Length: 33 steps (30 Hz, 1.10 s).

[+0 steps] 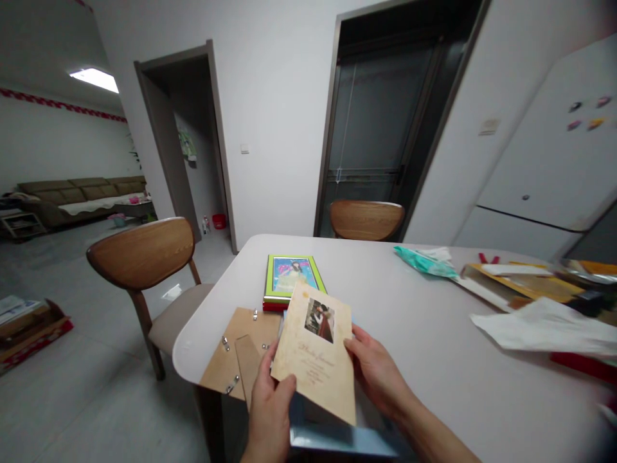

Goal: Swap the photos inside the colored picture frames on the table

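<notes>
My left hand point(270, 400) and my right hand point(378, 372) both grip a cream printed card point(315, 357) with a small picture near its top. The left thumb lies on the card's lower left corner; the right fingers hold its right edge. Under the card lies a light blue frame point(332, 434), partly hidden. A brown frame backing board point(238, 360) with metal clips and a stand lies to the left on the white table point(424, 334). Beyond it sits a stack of frames topped by a green frame point(293, 275) with a colourful picture.
A wooden chair point(144, 257) stands at the table's left corner, another chair point(366, 218) at the far side. A teal packet point(424, 260), yellow envelopes point(520, 283) and white paper point(544, 328) clutter the right. A white fridge point(554, 148) stands at the right wall.
</notes>
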Available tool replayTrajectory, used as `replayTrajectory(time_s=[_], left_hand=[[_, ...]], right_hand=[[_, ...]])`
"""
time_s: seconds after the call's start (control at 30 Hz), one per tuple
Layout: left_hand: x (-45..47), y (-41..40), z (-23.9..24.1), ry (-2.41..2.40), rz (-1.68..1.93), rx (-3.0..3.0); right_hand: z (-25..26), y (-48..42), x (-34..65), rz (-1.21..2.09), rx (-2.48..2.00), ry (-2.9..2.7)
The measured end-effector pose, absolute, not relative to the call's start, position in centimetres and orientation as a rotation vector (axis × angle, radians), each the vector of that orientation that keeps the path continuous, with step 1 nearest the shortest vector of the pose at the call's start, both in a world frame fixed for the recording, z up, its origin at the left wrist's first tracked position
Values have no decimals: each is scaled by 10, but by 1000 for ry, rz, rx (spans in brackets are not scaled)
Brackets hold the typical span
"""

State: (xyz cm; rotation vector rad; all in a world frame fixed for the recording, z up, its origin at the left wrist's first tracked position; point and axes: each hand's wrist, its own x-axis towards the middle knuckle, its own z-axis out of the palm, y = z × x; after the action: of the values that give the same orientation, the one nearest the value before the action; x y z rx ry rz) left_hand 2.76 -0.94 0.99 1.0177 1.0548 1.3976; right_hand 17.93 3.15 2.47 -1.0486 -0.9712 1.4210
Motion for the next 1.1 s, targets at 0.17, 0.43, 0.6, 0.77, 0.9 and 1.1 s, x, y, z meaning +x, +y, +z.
replayTrajectory(time_s=[0.17, 0.43, 0.6, 0.77, 0.9, 1.1], left_hand=[[14, -8, 5, 1336, 1107, 1520], [20, -16, -6, 1264, 707, 2222], [21, -14, 7, 1323, 550, 2286], [24, -13, 17, 1375, 473, 2285], [31, -13, 21, 1401, 410, 2312], [15, -13, 12, 1362, 511, 2443]], right_hand=[[11, 43, 216, 1169, -1485, -1199], [5, 51, 215, 580, -1795, -1662], [6, 47, 219, 361, -1874, -1843], [4, 39, 216, 222, -1970, -1952], [3, 38, 214, 164, -2007, -1945], [5, 39, 212, 232, -1939, -1961]])
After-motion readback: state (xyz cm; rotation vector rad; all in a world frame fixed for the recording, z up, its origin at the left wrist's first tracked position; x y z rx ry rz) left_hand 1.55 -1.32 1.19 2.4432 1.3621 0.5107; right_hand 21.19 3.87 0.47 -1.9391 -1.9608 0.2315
